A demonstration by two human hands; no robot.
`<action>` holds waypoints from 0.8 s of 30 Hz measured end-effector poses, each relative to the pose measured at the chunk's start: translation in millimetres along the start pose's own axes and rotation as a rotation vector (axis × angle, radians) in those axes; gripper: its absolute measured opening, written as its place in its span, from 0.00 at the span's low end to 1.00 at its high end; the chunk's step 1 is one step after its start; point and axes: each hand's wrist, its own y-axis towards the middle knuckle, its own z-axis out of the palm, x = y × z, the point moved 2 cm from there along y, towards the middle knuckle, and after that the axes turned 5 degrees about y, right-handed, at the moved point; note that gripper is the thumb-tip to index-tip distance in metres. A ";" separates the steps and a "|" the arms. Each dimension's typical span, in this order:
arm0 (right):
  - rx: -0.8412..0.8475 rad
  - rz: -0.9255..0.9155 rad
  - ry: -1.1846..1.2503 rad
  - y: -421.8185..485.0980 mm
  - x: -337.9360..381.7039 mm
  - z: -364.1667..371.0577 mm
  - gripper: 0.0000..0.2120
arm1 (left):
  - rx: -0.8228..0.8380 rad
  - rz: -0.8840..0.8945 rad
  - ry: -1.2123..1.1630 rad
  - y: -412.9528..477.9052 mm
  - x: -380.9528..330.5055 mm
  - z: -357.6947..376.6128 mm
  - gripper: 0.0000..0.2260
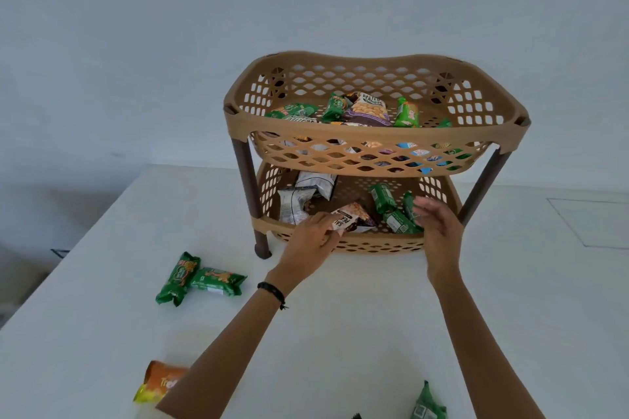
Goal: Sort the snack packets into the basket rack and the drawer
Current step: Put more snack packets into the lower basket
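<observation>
A tan two-tier basket rack point(374, 59) with brown legs stands on the white table point(340, 316). Its upper basket holds several green, purple and blue packets. My left hand point(311, 241) pinches a brown-and-white peanut packet point(352, 216) at the front rim of the lower basket point(374, 245). My right hand point(437, 226) hovers with straight fingers beside green packets point(391, 211) lying in that lower basket. White packets point(306, 196) lie at the lower basket's left.
Two green packets point(197, 279) lie on the table left of the rack. An orange-and-yellow packet point(158, 381) sits near the front edge, partly behind my left forearm. Another green packet point(427, 405) shows at the bottom edge. A grey wall stands behind.
</observation>
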 end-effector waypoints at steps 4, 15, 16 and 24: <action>0.047 -0.001 0.009 -33.9 3.5 -2.0 0.12 | 0.075 0.069 0.017 -34.2 12.8 -10.6 0.20; 0.704 0.365 -0.337 -131.8 -4.6 31.9 0.14 | 0.118 -0.235 -0.003 -145.0 67.5 -65.8 0.19; 0.811 0.404 -0.382 -141.5 -5.9 37.7 0.13 | 0.115 -0.265 0.010 -156.0 72.2 -71.6 0.18; 1.152 0.341 -0.713 -207.1 -17.0 91.7 0.15 | 0.261 -0.596 0.175 -237.4 97.7 -95.1 0.22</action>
